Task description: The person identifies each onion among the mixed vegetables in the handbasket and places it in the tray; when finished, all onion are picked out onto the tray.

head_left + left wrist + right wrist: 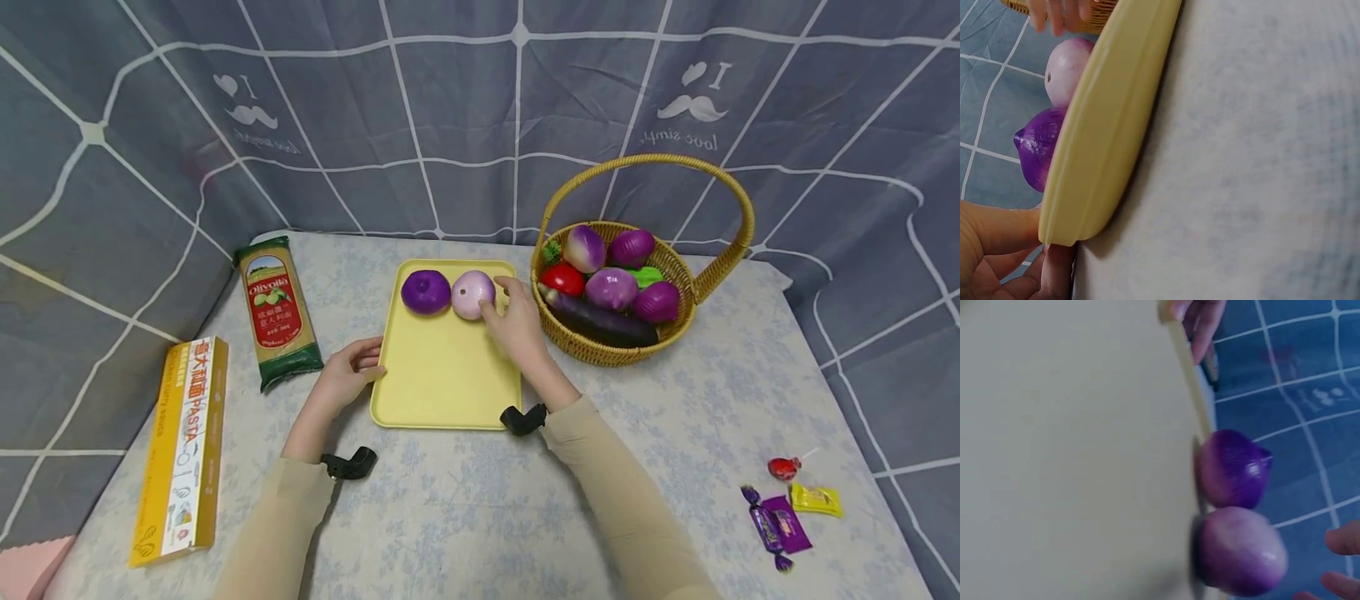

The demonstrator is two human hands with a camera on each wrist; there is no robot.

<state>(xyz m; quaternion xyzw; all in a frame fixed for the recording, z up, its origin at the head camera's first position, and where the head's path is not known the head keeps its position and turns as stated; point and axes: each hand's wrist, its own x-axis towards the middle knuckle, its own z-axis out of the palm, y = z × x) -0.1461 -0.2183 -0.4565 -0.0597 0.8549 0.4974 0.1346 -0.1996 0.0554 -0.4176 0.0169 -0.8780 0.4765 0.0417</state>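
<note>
My left hand (347, 377) grips the left rim of a yellow tray (435, 375), thumb above and fingers below the edge, as the left wrist view shows. At the tray's far end lies a dark purple toy onion (426, 292). Touching its right side is a pale purple, round toy vegetable (472, 295) with a small brown mark. My right hand (517, 321) is over the tray's right edge beside this pale vegetable, its fingers spread. In the right wrist view those fingertips (1342, 539) stand apart from it.
A wicker basket (600, 352) of toy vegetables, including an eggplant (596, 320), stands at the back right. A spaghetti packet (279, 308) and a yellow pasta box (180, 450) lie on the left. Candies (783, 523) and a lollipop (783, 467) lie at front right.
</note>
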